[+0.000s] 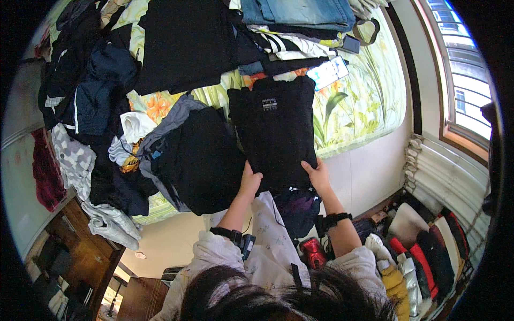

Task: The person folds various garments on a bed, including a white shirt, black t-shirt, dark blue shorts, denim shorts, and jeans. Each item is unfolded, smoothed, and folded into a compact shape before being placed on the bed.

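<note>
A black top [275,136], folded into an upright rectangle with a printed neck label, lies before me at the edge of the bed. My left hand [251,180] grips its lower left corner, thumb on top. At the lower right corner, my right hand [316,173] pinches the cloth in the same way. The fingers under the fabric are hidden. Left of it, close to my left hand, spreads a black garment [196,156] with a grey garment [170,124] along its side. Beyond lies a large black garment [188,44], laid flat.
Folded jeans [297,14] top a stack of clothes at the back. A lit phone [328,73] rests on the floral bedsheet [361,100]. Dark clothes [104,76] heap up at the left. A bin of clothing [421,248] stands low at the right, below the window [461,68].
</note>
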Demonstrator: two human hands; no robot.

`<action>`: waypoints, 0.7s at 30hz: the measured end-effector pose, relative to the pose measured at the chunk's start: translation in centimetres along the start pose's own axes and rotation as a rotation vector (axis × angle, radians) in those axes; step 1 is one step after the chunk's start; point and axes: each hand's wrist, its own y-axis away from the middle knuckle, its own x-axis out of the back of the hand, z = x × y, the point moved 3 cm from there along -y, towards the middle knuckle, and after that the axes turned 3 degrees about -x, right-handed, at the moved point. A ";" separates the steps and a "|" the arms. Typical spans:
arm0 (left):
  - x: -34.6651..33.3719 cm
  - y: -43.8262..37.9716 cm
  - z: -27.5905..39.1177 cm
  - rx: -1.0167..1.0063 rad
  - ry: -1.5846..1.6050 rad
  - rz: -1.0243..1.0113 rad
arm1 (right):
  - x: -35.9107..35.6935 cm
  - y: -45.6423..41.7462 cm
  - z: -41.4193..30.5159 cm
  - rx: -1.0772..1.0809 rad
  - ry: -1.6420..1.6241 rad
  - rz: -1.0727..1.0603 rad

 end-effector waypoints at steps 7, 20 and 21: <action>-1.9 1.1 5.4 -0.541 -0.358 0.282 | -1.3 1.1 -3.4 0.208 0.702 0.405; -6.1 -4.1 8.1 -0.400 -1.318 -0.108 | -10.2 -4.6 -7.9 0.671 1.312 0.102; -6.0 -4.5 6.9 -0.454 -1.296 -0.038 | -10.3 -4.5 -8.0 0.655 1.335 0.077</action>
